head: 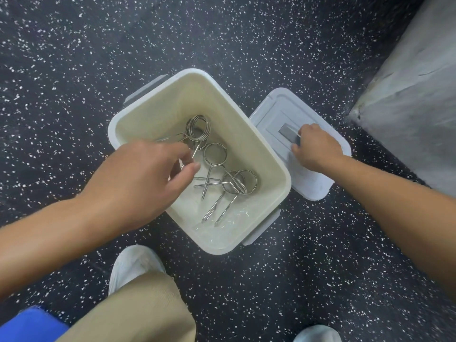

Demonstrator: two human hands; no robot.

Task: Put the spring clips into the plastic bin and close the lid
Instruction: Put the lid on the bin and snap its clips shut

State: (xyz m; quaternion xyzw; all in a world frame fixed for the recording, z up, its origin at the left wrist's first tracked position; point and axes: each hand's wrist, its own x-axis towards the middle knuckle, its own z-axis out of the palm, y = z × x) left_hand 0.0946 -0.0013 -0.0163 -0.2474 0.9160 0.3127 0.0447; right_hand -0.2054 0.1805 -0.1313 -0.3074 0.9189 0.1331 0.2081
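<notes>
A dark rubber floor point(246, 40) flecked with white fills the head view, with a grey block point(414, 95) rising at the upper right. On it sits the open white bin point(266, 154), and the clips point(222, 174) lie loose inside on its bottom, several of them crossing one another. The left hand point(138, 178) hangs over the bin's near-left rim, fingers loosely spread and apart; whether it touches a clip I cannot tell. The lid point(276, 112) lies flat on the floor just beside the bin's right wall, and the right hand point(315, 146) is curled around its grey handle point(287, 133). No clips show on the floor, so loading looks finished; lifting the lid over and snapping the grey latches remains. Two pale shoes point(135, 265) and a tan trouser leg point(138, 309) frame the bottom.
</notes>
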